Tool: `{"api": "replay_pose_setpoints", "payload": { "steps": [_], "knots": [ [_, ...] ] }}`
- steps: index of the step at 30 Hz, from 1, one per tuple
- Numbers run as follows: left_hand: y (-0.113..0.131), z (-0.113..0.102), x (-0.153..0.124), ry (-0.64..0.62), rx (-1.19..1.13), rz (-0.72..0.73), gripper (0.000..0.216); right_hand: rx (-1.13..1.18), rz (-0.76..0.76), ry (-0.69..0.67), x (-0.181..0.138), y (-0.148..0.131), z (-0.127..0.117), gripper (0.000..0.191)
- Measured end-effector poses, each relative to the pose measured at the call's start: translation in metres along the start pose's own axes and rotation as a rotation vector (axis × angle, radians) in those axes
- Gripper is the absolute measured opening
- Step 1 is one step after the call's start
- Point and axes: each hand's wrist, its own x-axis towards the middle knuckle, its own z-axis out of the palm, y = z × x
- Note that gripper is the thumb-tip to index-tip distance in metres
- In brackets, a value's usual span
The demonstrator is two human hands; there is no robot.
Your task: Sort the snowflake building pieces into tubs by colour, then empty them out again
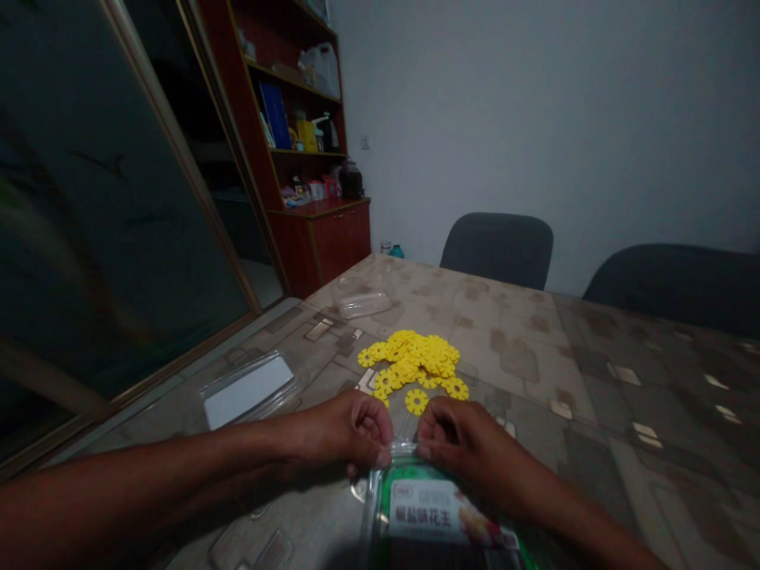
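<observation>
My left hand (350, 429) and my right hand (457, 437) are both closed in a pinch on the far edge of a clear plastic packet (442, 518) with a green and white printed label, which lies on the table near me. The fingertips of the two hands sit close together at the packet's top. Just beyond the hands lies a pile of several yellow flower-shaped plastic pieces (416, 360), flat on the patterned tablecloth (594, 396).
A clear plastic lid with a white card (249, 389) lies left of the hands, another clear plastic tray (362, 301) farther back. Two dark chairs (497, 247) stand behind the table. A red-brown shelf cabinet (302, 158) and a glass sliding door (107, 198) are at the left.
</observation>
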Motion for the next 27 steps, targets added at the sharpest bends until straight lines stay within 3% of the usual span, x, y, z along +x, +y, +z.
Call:
{"api": "replay_pose_setpoints", "payload": {
  "steps": [6,12,21,27],
  "knots": [
    [0.000,0.001,0.001,0.002,0.010,0.074,0.039,-0.072,-0.089,0.068,-0.003,0.002,-0.003,0.007],
    [0.018,0.007,-0.007,-0.007,0.306,0.213,0.022,-0.161,-0.122,0.041,-0.005,-0.001,-0.002,0.010],
    [0.025,0.011,-0.010,-0.017,0.430,0.189,0.016,-0.132,-0.105,-0.052,-0.005,-0.003,-0.008,0.009],
    [0.033,0.006,0.001,-0.196,0.489,0.135,0.016,-0.254,-0.147,0.004,-0.008,-0.008,-0.007,0.011]
  ]
}}
